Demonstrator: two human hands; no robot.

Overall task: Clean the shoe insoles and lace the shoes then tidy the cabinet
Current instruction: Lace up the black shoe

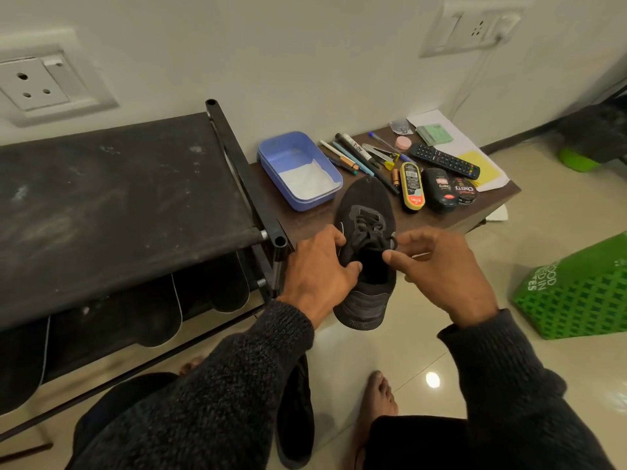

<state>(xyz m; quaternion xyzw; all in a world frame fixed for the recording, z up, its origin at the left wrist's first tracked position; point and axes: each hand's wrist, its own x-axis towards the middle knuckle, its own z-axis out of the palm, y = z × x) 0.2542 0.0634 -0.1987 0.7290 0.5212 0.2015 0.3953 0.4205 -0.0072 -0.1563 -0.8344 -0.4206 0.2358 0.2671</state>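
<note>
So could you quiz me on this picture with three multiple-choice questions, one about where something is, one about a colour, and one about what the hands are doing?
1. Where does the blue plastic tub with white paper in it sit?
A. on the brown low table, left of the pens
B. on the black shoe rack's top
C. on the tiled floor

2. What colour is the woven bag at the right?
A. red
B. green
C. yellow

3. What are the two hands doing with the black lace-up shoe?
A. both hang idle
B. both hold a brush
C. left hand grips the shoe's side, right hand pinches by the laces

Answers: 1 A, the tub rests on the brown low table beside the pens. 2 B, its lattice is green. 3 C, fingers curl at the shoe's opening.
</note>
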